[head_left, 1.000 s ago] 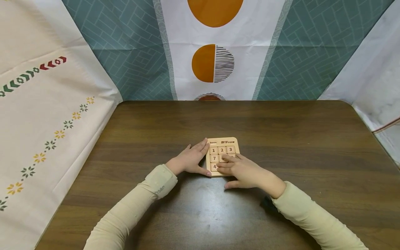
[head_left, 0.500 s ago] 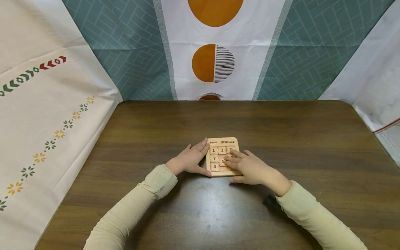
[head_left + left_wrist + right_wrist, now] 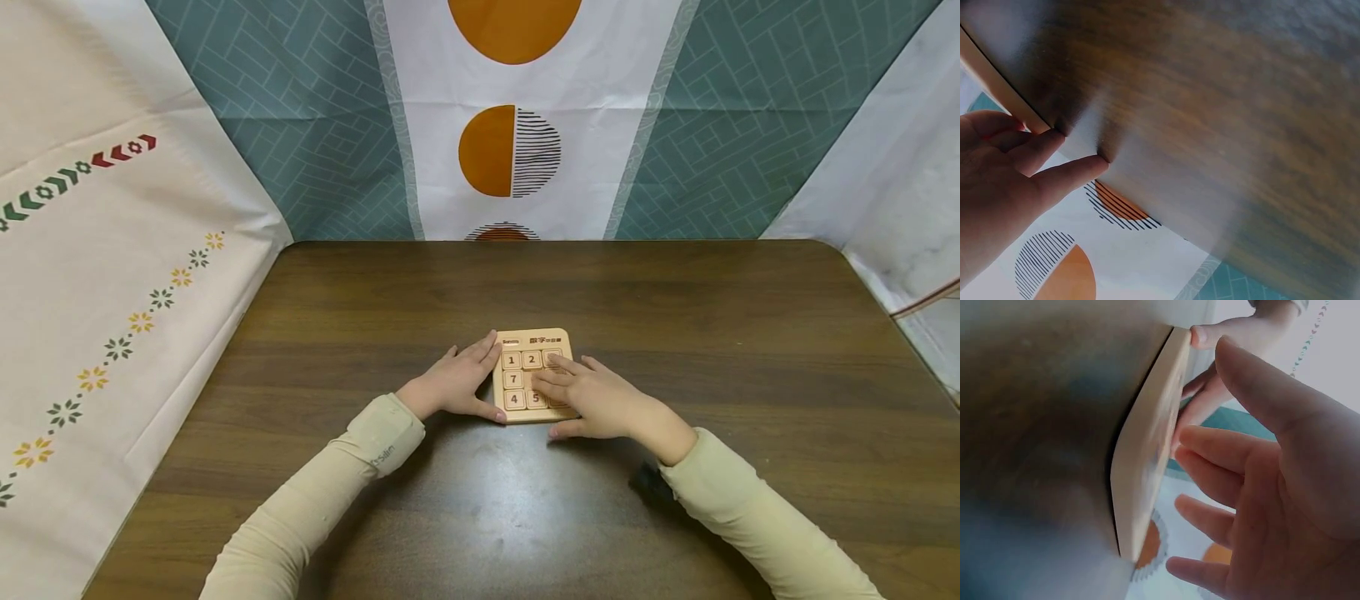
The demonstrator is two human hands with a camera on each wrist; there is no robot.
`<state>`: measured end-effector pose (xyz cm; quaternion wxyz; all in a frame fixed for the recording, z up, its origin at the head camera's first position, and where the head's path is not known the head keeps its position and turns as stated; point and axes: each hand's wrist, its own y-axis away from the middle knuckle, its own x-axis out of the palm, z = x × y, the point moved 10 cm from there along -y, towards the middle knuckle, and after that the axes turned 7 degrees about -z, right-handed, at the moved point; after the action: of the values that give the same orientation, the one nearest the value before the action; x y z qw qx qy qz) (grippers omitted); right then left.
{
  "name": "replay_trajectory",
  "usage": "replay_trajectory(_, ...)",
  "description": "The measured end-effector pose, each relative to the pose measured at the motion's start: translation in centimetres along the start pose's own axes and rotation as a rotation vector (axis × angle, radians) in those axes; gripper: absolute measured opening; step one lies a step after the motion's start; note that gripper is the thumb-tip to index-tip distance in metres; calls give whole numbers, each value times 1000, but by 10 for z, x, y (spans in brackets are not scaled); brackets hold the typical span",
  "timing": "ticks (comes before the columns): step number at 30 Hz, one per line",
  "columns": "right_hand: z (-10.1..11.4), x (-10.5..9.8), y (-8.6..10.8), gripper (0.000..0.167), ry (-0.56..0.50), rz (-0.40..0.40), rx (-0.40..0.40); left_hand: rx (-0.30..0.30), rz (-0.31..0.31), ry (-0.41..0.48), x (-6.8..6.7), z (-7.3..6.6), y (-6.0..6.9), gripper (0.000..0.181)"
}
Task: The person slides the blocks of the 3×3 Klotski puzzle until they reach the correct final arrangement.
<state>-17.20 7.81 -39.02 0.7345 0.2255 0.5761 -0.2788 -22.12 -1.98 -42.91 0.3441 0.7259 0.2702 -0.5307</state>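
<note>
A wooden sliding number puzzle [image 3: 513, 417] lies flat on the brown table, its tiles marked with digits. Tiles 1, 2, 7, 4 and 5 show, with the 5 tile [image 3: 536, 399] in the near row beside the 4 tile [image 3: 514, 400]. My left hand [image 3: 461, 382] rests along the puzzle's left side, thumb at the near left corner, fingers extended. Over the right part of the board, my right hand [image 3: 603, 404] reaches with fairly straight fingers, fingertips at the middle; it hides the right-hand tiles. Whether its fingertips touch a tile I cannot tell.
The dark wooden table [image 3: 375, 308] reaches back to a patterned cloth [image 3: 322, 167]. A white cloth with printed flowers [image 3: 90, 333] hangs on the left. Beneath the right sleeve is a small dark object [image 3: 651, 483].
The 5 tile has slid toward the near edge into the near row. My right hand has shifted right, then slightly back left over the board. The left hand stays in place.
</note>
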Motion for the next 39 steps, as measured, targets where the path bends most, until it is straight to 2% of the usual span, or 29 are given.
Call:
replay_trajectory(5,3,4,-15,73,-17,28,-10,4,11,-4,0,-1,0,111)
replay_trajectory(10,6,8,-20,73,-4,66,2,-2,18,-7,1,-2,-1,111)
replay_trajectory(24,-10,1,-3,69,31,44,19,-9,23,-14,0,1,-1,111)
replay_trajectory(27,-6,0,-1,69,34,34,-3,-10,22,-22,0,1,-1,111)
replay_trajectory(34,22,5,-7,70,47,31,-122,-7,12,-10,-1,1,-1,111)
replay_trajectory(39,20,9,-15,66,79,50,-110,-6,14,1,0,0,-1,111)
